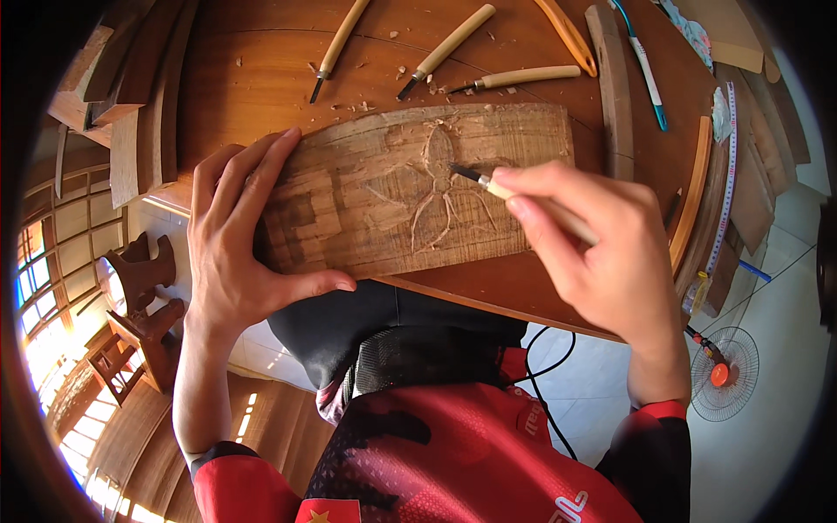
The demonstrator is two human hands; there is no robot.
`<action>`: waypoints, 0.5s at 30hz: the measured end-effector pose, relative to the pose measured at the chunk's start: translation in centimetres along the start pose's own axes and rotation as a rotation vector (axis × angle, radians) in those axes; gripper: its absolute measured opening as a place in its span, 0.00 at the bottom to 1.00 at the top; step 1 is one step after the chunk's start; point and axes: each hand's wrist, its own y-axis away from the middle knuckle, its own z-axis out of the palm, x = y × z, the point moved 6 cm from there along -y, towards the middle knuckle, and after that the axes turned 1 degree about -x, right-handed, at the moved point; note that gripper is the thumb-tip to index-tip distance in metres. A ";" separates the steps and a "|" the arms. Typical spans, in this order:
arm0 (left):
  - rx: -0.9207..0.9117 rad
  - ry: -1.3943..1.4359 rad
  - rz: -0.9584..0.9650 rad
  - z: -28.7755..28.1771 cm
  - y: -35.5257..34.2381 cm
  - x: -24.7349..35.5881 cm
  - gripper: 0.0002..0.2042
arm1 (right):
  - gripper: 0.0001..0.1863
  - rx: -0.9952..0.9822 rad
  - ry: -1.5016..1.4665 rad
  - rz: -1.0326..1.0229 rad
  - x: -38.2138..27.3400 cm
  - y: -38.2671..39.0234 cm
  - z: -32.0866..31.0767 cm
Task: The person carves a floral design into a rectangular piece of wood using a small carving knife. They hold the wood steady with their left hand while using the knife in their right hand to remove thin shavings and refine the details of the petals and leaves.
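Observation:
A wooden board (340, 192) lies across the front edge of the table, with an insect-like figure with long legs (438, 166) cut in relief on its right half. My left hand (235, 227) grips the board's left end, thumb along the near edge and fingers spread over the far one. Between the thumb and fingers of my right hand (602, 235) is a carving chisel (499, 185) with a pale wooden handle. Its dark blade points left and meets the figure's body. Part of the handle is hidden by my fingers.
Beyond the board lie several more carving chisels (453, 39) among wood chips. A toothbrush (645, 74), a wooden bar (610, 87) and a measuring tape (725, 192) are at the right. Stacked planks (144, 96) stand at the far left; a fan (724, 375) is below right.

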 end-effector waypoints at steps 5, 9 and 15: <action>0.015 0.009 -0.011 0.2 -0.1 0.0 0.67 | 0.10 0.118 0.092 -0.087 0.2 -0.8 -2.1; 0.015 0.014 -0.015 0.2 0.0 0.0 0.66 | 0.09 -0.122 0.061 -0.141 0.1 -1.6 -1.2; 0.021 0.025 -0.011 0.2 0.0 -0.2 0.66 | 0.09 -0.162 0.131 -0.098 -0.3 -2.4 -1.7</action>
